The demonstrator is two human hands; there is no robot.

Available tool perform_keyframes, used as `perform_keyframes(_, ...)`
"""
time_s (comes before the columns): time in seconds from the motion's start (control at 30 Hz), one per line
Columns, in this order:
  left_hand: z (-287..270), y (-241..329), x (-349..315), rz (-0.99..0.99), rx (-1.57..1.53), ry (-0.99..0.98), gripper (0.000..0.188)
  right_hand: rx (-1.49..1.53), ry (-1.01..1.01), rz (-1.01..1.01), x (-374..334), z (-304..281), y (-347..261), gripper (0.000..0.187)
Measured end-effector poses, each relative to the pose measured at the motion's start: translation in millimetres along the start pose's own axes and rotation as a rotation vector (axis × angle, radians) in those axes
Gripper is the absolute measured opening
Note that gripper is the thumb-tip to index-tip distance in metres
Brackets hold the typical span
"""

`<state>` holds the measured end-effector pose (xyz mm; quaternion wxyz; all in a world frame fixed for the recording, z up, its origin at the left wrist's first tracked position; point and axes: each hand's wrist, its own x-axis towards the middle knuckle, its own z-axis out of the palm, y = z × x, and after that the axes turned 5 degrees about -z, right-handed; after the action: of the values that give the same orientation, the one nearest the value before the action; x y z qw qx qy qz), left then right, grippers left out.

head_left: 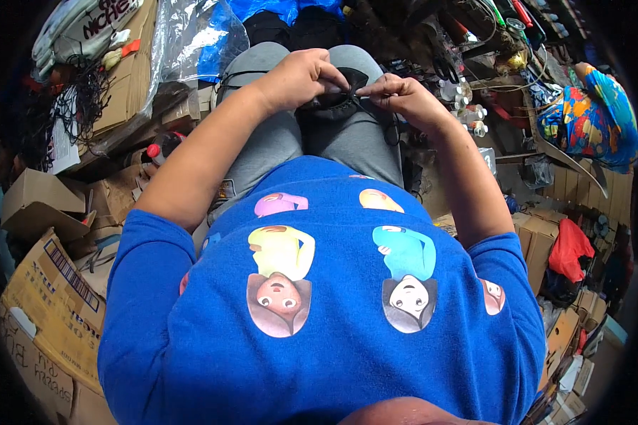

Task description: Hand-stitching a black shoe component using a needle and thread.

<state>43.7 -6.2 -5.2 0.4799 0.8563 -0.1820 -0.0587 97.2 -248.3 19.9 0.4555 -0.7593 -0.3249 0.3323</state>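
Note:
Over my grey-clad knees, both hands meet at a small, dark black piece (331, 112) with a curved, seam-like edge. I cannot make out its exact kind. My left hand (306, 74) has its fingers pinched at the piece's upper edge. My right hand (402, 98) pinches the same edge just to the right, thumb and forefinger together. Between the two sets of fingertips is a narrow gap. Any thread or small tool in the fingers is too small to tell. Part of the piece hangs down between my thighs.
Left are clear plastic sheeting (184, 64), flattened cardboard (129, 92), tangled black cords (85, 99), a red-capped bottle (164, 147) and an open carton (42, 202). Right are small clear bottles (471, 113), cluttered tools, a colourful printed cloth (588, 117) and a red plastic bag (570, 249).

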Motion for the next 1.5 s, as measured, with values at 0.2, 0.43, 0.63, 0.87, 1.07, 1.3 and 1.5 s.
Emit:
perform_keyframes(0.2,-1,16,-23,-0.123,0.079,0.09,0.026,0.296,0.141,0.132,-8,17,-10,0.03)
perform_keyframes(0.43,26,-2,-11,-0.325,-0.421,0.124,0.018,0.294,0.172,0.14,1,19,-3,0.03)
perform_keyframes(0.63,18,26,-3,-0.211,-0.059,0.062,0.016,0.071,0.185,0.105,9,17,-11,0.013)
perform_keyframes(0.87,-11,28,-13,-0.129,0.207,0.012,0.015,0.213,0.161,0.092,-6,-9,-3,0.016)
perform_keyframes(1.07,-2,37,-10,-0.244,0.18,-0.057,0.014,0.231,0.126,0.201,-31,6,-1,0.021)
perform_keyframes(1.3,-4,39,-2,-0.009,0.263,-0.099,0.014,-0.2,0.307,-0.04,-26,-31,-29,0.02)
perform_keyframes(1.5,-4,33,4,0.033,0.259,-0.086,0.014,-0.634,0.485,-0.11,-8,-38,-11,0.014)
